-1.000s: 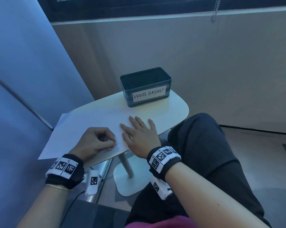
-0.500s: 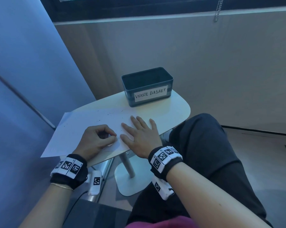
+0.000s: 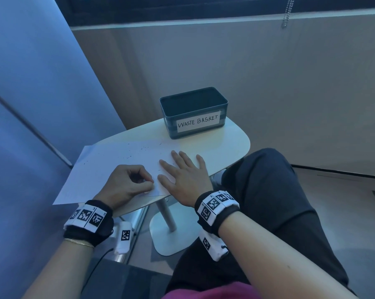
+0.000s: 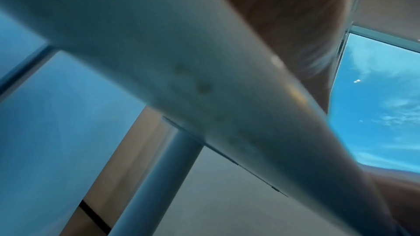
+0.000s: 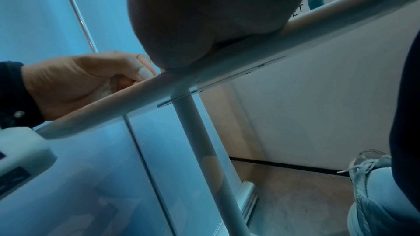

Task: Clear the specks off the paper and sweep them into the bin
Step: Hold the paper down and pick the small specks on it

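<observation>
A white sheet of paper (image 3: 108, 160) lies on the small white table (image 3: 225, 145), with dark specks (image 3: 139, 148) strewn over its far half. The dark bin (image 3: 171, 126), labelled WASTE BASKET, stands at the table's far end, beyond the paper. My left hand (image 3: 148, 183) sits at the paper's near edge, fingers curled, thumb and forefinger pinching the sheet. The right wrist view shows that left hand (image 5: 86, 80) with its thumb on the table rim. My right hand (image 3: 182, 167) lies flat on the paper's right part, fingers straight and spread towards the bin.
The table stands on a thin post (image 3: 165, 212) with a flat foot (image 3: 171, 238). My knee (image 3: 268, 180) is close against the table's right side. A blue wall runs along the left. A shoe (image 5: 368, 168) rests on the floor below.
Both hands keep their places on the paper. Only the head view has drifted slightly.
</observation>
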